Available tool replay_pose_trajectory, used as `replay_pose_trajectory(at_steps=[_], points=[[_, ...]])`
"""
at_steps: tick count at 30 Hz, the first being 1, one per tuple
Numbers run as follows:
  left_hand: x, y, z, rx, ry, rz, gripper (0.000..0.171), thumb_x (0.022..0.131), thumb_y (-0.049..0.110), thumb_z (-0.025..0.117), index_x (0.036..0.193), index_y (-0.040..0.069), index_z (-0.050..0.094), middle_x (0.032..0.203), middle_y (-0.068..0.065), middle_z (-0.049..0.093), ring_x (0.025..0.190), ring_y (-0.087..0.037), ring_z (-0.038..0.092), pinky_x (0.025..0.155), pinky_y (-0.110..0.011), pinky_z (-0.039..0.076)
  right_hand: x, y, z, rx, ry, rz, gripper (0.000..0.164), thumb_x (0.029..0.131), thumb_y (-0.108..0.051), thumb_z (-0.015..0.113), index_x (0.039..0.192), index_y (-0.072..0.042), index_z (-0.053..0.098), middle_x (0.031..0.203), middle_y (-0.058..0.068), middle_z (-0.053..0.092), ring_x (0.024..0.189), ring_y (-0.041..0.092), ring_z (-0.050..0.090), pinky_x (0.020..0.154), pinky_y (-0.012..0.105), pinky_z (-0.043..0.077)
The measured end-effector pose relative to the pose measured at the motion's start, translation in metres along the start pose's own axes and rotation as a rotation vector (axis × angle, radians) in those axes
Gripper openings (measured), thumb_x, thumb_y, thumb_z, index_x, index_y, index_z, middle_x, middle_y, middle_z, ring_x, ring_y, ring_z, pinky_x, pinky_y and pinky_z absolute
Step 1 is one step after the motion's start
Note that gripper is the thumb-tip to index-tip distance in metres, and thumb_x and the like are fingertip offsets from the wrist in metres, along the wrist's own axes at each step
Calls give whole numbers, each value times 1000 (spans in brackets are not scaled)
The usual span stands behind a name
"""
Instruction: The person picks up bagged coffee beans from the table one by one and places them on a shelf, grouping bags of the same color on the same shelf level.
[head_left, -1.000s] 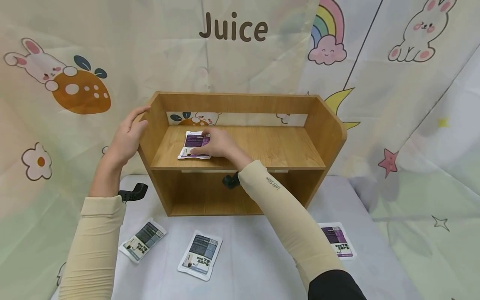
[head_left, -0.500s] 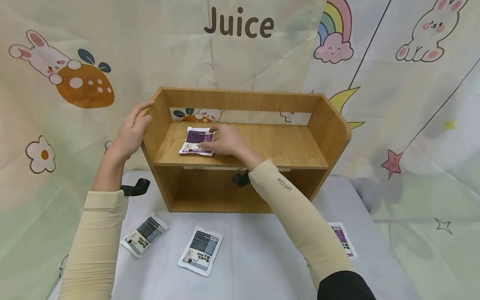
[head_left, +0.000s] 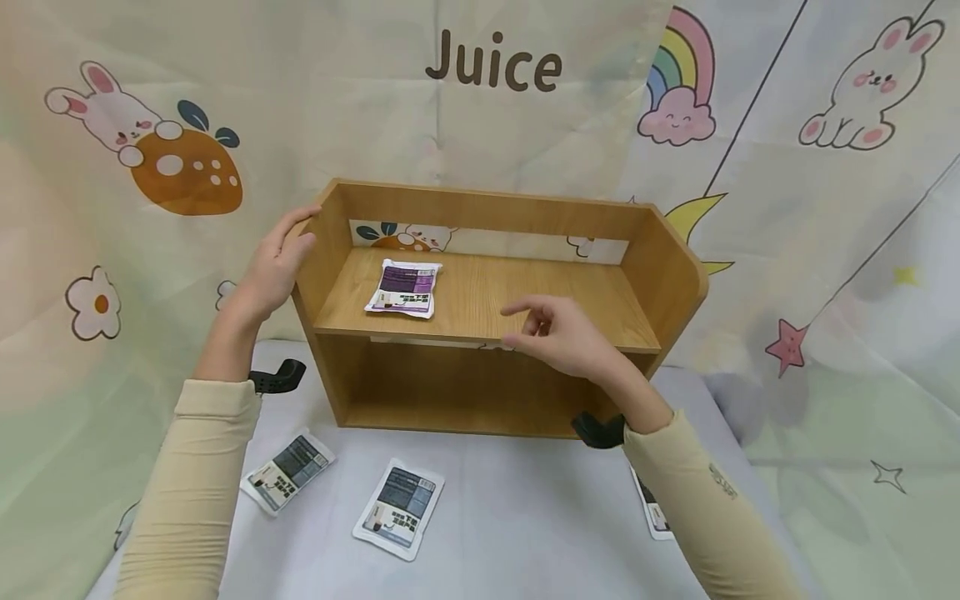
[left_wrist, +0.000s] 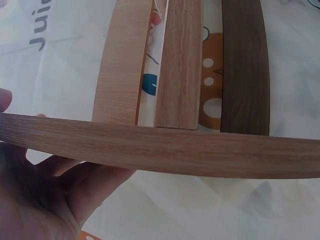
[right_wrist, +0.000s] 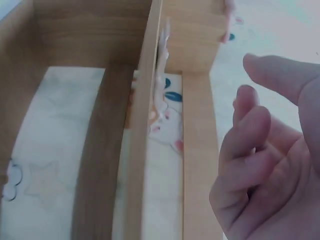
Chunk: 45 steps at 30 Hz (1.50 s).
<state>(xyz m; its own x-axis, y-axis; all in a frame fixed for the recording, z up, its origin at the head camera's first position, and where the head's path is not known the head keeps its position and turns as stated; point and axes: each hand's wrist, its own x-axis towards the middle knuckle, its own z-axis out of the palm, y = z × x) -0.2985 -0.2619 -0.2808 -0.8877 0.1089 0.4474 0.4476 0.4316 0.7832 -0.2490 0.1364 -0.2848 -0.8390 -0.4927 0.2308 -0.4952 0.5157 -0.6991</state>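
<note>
My left hand (head_left: pixel 268 267) grips the left side panel (head_left: pixel 324 262) of a two-tier wooden shelf (head_left: pixel 517 287). In the left wrist view the panel edge (left_wrist: pixel 175 152) crosses between the palm and the fingertips. A white and purple flat packet (head_left: pixel 405 290) lies face up at the left of the upper board. My right hand (head_left: pixel 558 337) is in front of the board's right half, to the right of that packet, fingers loosely curled and holding nothing. The right wrist view shows a gap between thumb and fingers (right_wrist: pixel 245 120); the packet (right_wrist: pixel 161 67) appears there edge-on.
On the white cloth before the shelf lie two white and grey packets, one tilted at left (head_left: pixel 288 472) and one nearer the middle (head_left: pixel 399 510). Another packet (head_left: pixel 654 510) at right is partly hidden by my right sleeve (head_left: pixel 712 500). A printed cloth (head_left: pixel 300 108) hangs behind.
My right hand has let go of the purple packet and moved right and toward me, leaving the packet on the upper board. The left hand keeps its grip on the panel.
</note>
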Motion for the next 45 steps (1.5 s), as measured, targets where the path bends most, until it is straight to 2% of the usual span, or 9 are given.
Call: replay_pose_trajectory(at_steps=[5, 11, 16, 23, 27, 31, 38, 45], points=[[1, 2, -4, 1, 5, -6, 50, 104, 29, 31, 152, 15, 31, 156, -10, 24, 139, -35, 24, 108, -61, 18, -48, 24, -5, 17, -40, 19, 32, 86, -16, 76, 116, -11, 67, 71, 3, 57, 61, 19, 49, 52, 28, 41], [3, 1, -5, 14, 19, -13, 50, 104, 30, 32, 152, 16, 32, 156, -10, 24, 137, -36, 26, 108, -61, 18, -88, 60, -5, 18, -75, 138, 31, 87, -23, 75, 116, -16, 65, 73, 2, 58, 60, 18, 51, 51, 28, 43], [-1, -1, 0, 19, 7, -25, 49, 105, 31, 31, 152, 17, 32, 156, -10, 25, 138, -36, 25, 108, -61, 18, -120, 96, -4, 47, -52, 226, 33, 88, -24, 74, 117, -11, 64, 76, 4, 58, 63, 19, 51, 52, 27, 44], [-3, 0, 1, 18, 9, 5, 49, 105, 29, 32, 151, 13, 33, 155, -11, 27, 140, -32, 23, 110, -57, 16, -161, 144, 3, 112, 3, 302, 35, 89, -20, 72, 118, -1, 62, 84, 7, 60, 68, 17, 54, 55, 27, 46], [-2, 2, -1, 18, 5, 5, 49, 105, 30, 32, 151, 14, 33, 155, -11, 26, 138, -34, 24, 109, -59, 17, -181, 164, 0, 143, 38, 358, 38, 90, -19, 70, 121, 2, 60, 87, 10, 59, 66, 18, 54, 53, 28, 47], [-1, 2, -1, 10, 4, 6, 49, 105, 30, 33, 151, 14, 33, 155, -11, 26, 138, -33, 25, 109, -59, 18, -199, 183, -4, 171, 75, 455, 42, 91, -19, 70, 125, 2, 57, 93, 12, 59, 66, 18, 54, 52, 29, 47], [-7, -2, -3, 9, -4, -10, 49, 105, 28, 31, 151, 13, 32, 156, -12, 24, 139, -36, 22, 108, -62, 16, -229, 215, 1, 208, 176, 691, 52, 93, -24, 67, 133, 4, 50, 119, 20, 55, 91, 28, 59, 70, 38, 54], [-2, -3, 2, 10, 19, -8, 48, 105, 28, 31, 151, 16, 35, 155, -11, 26, 137, -38, 26, 107, -64, 19, -242, 239, 0, 192, 261, 704, 52, 93, -21, 67, 131, 10, 49, 125, 29, 51, 92, 21, 60, 74, 34, 55]])
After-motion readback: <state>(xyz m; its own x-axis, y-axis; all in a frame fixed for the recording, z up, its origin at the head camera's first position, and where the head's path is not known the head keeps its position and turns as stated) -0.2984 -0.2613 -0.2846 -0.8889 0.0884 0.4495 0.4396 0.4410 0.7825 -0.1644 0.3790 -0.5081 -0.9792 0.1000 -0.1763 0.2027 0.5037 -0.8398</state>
